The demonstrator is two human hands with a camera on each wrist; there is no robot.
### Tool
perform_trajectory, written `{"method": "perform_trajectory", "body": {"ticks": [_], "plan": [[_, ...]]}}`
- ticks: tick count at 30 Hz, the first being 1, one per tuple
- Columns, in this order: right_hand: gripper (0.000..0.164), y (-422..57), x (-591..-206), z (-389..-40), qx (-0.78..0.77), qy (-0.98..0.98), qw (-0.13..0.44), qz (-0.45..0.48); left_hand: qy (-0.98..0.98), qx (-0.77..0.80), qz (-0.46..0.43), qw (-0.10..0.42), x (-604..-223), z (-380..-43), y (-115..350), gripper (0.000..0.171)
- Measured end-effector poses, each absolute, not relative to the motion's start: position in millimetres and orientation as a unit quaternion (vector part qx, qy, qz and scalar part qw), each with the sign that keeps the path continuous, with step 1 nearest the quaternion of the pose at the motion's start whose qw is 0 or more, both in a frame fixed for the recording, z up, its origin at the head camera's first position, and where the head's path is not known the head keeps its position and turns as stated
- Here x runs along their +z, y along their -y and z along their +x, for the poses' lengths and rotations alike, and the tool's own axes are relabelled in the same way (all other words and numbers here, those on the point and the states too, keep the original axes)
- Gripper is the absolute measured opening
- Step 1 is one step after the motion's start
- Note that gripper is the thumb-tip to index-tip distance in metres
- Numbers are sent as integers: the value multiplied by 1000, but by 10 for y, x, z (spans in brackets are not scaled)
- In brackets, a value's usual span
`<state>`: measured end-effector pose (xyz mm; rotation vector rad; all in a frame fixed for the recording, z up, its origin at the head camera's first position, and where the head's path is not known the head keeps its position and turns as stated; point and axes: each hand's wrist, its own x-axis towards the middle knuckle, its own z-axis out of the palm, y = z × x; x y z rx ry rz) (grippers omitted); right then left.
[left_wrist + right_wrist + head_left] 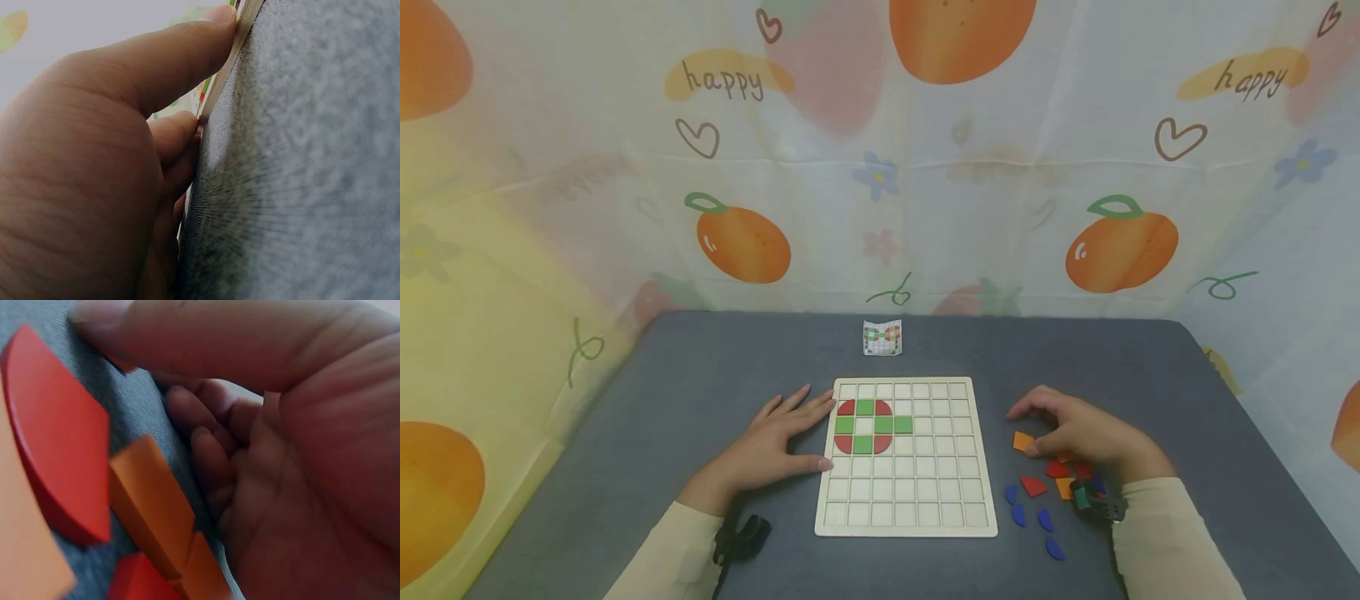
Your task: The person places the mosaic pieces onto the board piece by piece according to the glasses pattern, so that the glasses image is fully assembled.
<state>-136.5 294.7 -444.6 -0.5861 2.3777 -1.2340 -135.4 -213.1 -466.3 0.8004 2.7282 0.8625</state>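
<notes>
A square wooden grid board (910, 531) lies on the table. On its upper left, green square tiles (865, 407) and red quarter-round tiles (883, 444) form a ring, and another green tile (903, 425) extends it rightward. My left hand (775, 437) lies at the board's left side with fingers spread, its thumb and fingertips right at the edge. My right hand (1078, 425) is over the loose pieces to the right. Its thumb tip is at the corner of an orange square tile (1022, 442), while the index finger is bent and apart from it.
Loose red pieces (1033, 486), blue rounded pieces (1046, 521) and another orange tile (1064, 488) lie right of the board, some partly hidden under the right hand and wrist camera. A small printed pattern card (882, 338) is behind the board, before a patterned curtain.
</notes>
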Motion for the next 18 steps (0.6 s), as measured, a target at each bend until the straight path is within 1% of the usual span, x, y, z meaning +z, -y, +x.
{"method": "perform_trajectory", "body": {"ticks": [3,5,10,15,18], "plan": [[29,-2878,-4435,-1367,-428,-859,188,-209,-915,289,270,83,-4663,-1355,2133,97],[24,-2839,-4435,-1370,-425,-863,182,-202,-915,290,270,83,-4661,-1357,2132,97],[21,-2786,-4436,-1382,-438,-864,166,-182,-915,289,269,86,-4678,-1366,2136,99],[14,-2766,-4411,-1378,-477,-853,144,-155,-914,291,270,86,-4687,-1367,2140,99],[15,-2757,-4394,-1371,-491,-851,129,-130,-914,290,271,84,-4684,-1363,2140,100]]}}
